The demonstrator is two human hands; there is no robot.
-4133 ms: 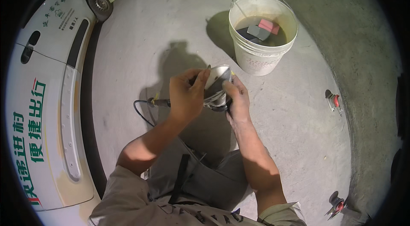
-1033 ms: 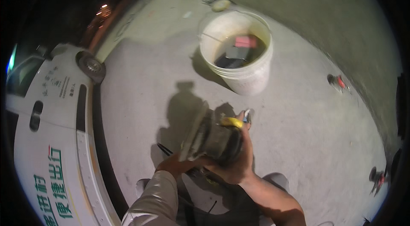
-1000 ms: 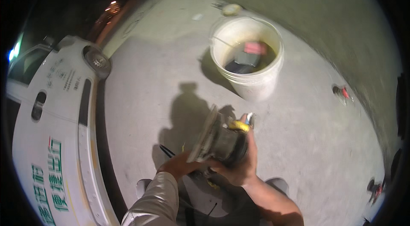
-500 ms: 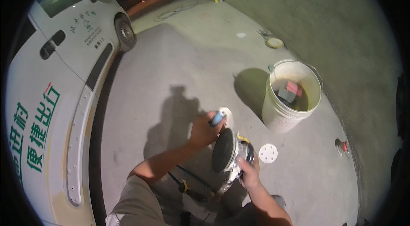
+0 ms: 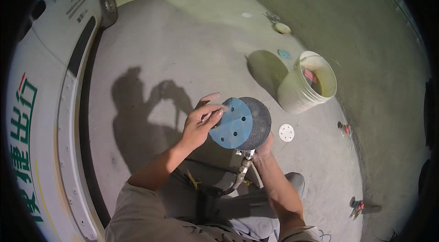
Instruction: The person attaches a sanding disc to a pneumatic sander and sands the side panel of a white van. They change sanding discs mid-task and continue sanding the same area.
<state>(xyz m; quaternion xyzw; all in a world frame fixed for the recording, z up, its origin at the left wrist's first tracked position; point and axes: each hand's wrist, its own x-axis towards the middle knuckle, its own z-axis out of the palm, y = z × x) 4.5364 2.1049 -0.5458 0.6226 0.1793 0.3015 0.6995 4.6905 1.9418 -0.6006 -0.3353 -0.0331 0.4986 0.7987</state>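
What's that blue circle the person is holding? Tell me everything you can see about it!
The blue disc is round, thin and flat, and looks like sanding paper. Small dark holes go through it. It faces up toward the camera. The left hand pinches its left edge. It overlaps a dark round pad, off-center, leaving the pad's right side showing. Whether it's pressed flat, I can't tell.

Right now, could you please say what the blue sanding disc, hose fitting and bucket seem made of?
Blue sanding disc: probably matte paper or film, thin with punched holes. Hose fitting: likely metal, from its silvery shine. Bucket: seemingly smooth plastic, by its even wall.
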